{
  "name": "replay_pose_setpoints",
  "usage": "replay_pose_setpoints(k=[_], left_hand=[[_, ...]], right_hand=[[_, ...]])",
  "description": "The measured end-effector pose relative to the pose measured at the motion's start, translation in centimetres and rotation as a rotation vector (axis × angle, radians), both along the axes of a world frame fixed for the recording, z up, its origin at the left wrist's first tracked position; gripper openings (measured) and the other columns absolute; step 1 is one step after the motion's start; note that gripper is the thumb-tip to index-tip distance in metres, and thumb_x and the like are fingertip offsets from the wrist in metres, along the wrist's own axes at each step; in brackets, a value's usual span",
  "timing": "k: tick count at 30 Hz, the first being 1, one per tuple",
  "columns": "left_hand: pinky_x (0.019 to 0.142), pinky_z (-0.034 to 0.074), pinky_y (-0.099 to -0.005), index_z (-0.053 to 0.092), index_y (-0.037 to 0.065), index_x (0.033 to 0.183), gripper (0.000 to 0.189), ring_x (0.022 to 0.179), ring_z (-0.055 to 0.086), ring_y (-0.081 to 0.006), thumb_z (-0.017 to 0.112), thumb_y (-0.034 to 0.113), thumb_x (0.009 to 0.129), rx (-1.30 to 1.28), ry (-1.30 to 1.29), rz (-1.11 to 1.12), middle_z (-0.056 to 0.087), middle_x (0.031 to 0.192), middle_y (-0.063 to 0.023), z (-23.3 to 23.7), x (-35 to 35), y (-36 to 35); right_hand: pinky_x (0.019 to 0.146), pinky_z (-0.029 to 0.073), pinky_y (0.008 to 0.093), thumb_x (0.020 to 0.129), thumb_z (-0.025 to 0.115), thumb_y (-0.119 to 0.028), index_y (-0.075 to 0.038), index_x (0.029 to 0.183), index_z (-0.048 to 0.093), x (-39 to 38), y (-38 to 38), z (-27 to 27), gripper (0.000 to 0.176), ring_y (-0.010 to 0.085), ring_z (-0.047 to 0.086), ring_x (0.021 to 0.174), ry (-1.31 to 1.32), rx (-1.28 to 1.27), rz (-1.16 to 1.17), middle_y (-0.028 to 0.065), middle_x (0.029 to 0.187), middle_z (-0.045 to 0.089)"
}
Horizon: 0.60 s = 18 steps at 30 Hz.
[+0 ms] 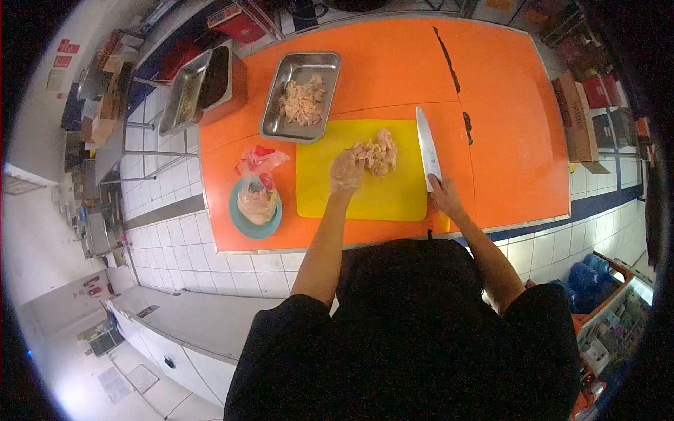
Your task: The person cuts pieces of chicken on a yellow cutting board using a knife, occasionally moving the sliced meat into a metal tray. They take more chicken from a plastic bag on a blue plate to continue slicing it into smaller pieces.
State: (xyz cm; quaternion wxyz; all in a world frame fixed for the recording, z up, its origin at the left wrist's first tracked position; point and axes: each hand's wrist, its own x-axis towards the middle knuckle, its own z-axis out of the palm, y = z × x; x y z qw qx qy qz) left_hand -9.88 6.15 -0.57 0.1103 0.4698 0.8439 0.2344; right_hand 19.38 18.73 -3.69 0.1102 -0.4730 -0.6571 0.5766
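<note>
A pile of cut pale meat, which looks like chicken (381, 153), lies on the yellow cutting board (319, 203). My left hand (345, 172), in a thin clear plastic glove, is closed on the left edge of this meat; its fingertips are partly hidden. At the board's right edge, my right hand (444, 195) grips the handle of a chef's knife (427, 147). The blade points away from me, apart from the meat. Behind the board stands a steel tray (269, 116) with more chopped meat.
A teal bowl (242, 226) left of the board holds a plastic bag of meat (257, 205). Deep steel pans (223, 84) stand at the orange table's (516, 151) far left. Cardboard boxes (577, 119) are beyond its right edge.
</note>
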Motion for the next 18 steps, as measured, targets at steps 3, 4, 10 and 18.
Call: replay_pose_setpoints(k=[3,4,10,18], left_hand=[[0.08,0.053,-0.0394,0.069,0.006,0.119,0.029,0.085,0.067,-0.0272,0.059,0.029,0.105,0.191,-0.536,0.083,0.071,0.093,-0.0143,1.6,-0.3,0.3],[0.08,0.053,-0.0394,0.069,0.006,0.119,0.029,0.085,0.067,-0.0272,0.059,0.029,0.105,0.186,-0.534,0.08,0.071,0.093,-0.0143,2.2,-0.4,0.3],[0.085,0.048,-0.0291,0.071,0.003,0.108,0.032,0.087,0.059,-0.0124,0.067,0.034,0.101,0.163,-0.868,0.128,0.069,0.095,0.0001,5.6,-1.9,0.6],[0.081,0.05,-0.0275,0.071,0.01,0.101,0.016,0.083,0.057,-0.01,0.068,0.025,0.102,0.272,-0.981,0.126,0.064,0.093,0.0016,8.5,-1.4,1.0]], right_hand=[[0.037,0.038,0.0315,0.107,0.058,-0.04,-0.006,0.1,0.049,0.3,-0.1,-0.1,0.036,0.0109,0.048,0.042,0.056,0.035,-0.004,0.0002,0.055,0.046],[0.038,0.039,0.0314,0.108,0.057,-0.04,-0.005,0.101,0.05,0.9,0.5,-3.2,0.036,0.0112,0.048,0.042,-0.046,0.084,0.043,0.0006,0.055,0.046],[0.065,0.048,0.0482,0.106,0.056,-0.039,0.006,0.108,0.063,0.3,0.2,-0.5,0.046,0.0356,0.066,0.072,-0.081,0.061,0.031,0.0241,0.08,0.066],[0.038,0.043,0.0319,0.108,0.056,-0.04,0.001,0.112,0.056,0.4,0.2,-0.9,0.041,0.0128,0.052,0.041,0.083,0.055,0.059,0.0053,0.06,0.054]])
